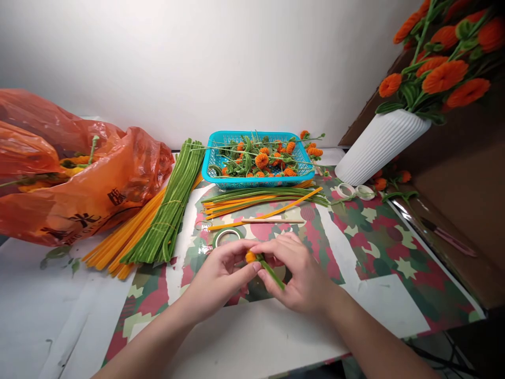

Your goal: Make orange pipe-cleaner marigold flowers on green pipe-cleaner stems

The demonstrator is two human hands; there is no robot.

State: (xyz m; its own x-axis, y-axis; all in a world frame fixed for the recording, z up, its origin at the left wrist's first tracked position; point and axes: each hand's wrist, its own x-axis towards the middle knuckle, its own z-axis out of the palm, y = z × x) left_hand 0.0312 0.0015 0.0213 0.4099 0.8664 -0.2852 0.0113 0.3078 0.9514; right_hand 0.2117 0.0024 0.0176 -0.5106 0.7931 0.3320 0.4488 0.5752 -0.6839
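Note:
Between my two hands is a small pipe-cleaner flower (251, 256) with a yellow-orange head and a green stem (274, 276). My left hand (223, 276) pinches it at the head with thumb and fingertips. From the other side, my right hand (298, 268) grips it, its fingers curled around where the head meets the stem; the stem slants down across that palm. Just beyond my left hand lies a roll of green tape (228, 237). A thin stick (276, 221) and an orange pipe cleaner (226, 226) lie behind the hands.
Bundled green pipe cleaners (165, 210) and orange ones (114, 242) lie left, beside an orange plastic bag (110, 184). A blue basket (256, 181) holds flowers and leaves. Loose pipe cleaners (236, 197) lie before it. Right are a white vase (379, 145), tape rolls (365, 192) and a cutter (450, 237).

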